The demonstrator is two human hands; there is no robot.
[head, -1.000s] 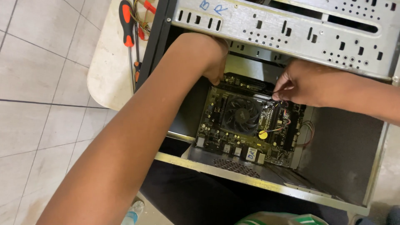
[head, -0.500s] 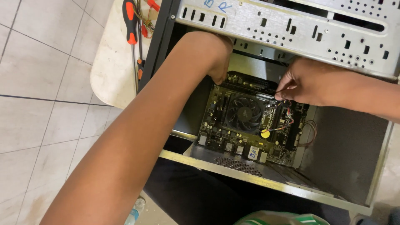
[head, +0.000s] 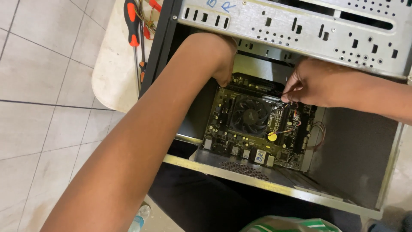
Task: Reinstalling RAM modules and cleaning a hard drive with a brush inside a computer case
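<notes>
The right hand is pinched shut on something thin at the far edge of the motherboard, seemingly a memory stick or its latch, though I cannot tell which; the left hand is curled out of sight under the far rail of the open computer case, its grip hidden; a slip could drive knuckles into the fan or snag the loose wires; the case edge looks sharp; screwdrivers lie left on the tabletop.
</notes>
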